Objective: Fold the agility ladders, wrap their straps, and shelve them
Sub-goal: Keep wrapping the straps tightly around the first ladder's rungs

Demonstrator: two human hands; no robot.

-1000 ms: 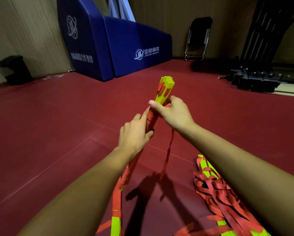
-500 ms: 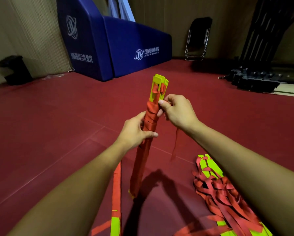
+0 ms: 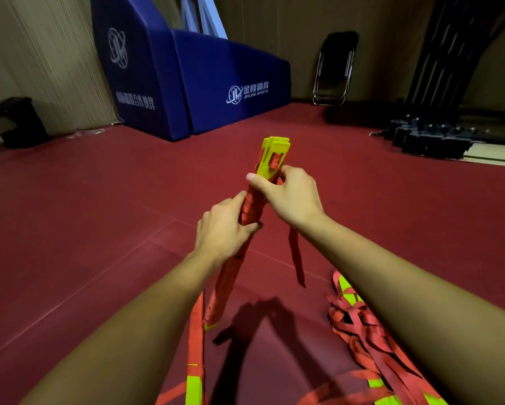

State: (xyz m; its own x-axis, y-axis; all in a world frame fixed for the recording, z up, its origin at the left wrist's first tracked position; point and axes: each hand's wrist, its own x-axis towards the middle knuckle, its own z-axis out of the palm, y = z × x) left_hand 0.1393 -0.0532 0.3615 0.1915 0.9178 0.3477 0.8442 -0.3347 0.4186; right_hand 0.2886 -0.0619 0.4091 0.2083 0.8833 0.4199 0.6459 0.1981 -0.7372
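Folded agility ladder [image 3: 252, 207]: yellow rungs stacked into one bundle, red strap wound round most of its length, yellow ends bare at the top. Held at scene centre, tilted, top leaning far and right, lower end down by the floor [image 3: 99, 229]; contact there cannot be told. Left grip [image 3: 222, 229] clenched round the wrapped middle of the bundle. Right grip [image 3: 289, 194] just above it, fingers curled round the upper wraps, thumb laid across the near face. Loose strap tail [image 3: 296, 255] hangs below the right grip, free end off the floor. Near right, on the floor: second ladder [image 3: 359, 325], a tangle of red straps and yellow rungs, partly behind the right forearm. Near centre: a flat strap run with a yellow rung [image 3: 194, 387]. Far: blue padded base [image 3: 216, 83], folded chair [image 3: 336, 68] against the wall, black bin [image 3: 17, 121] far left.
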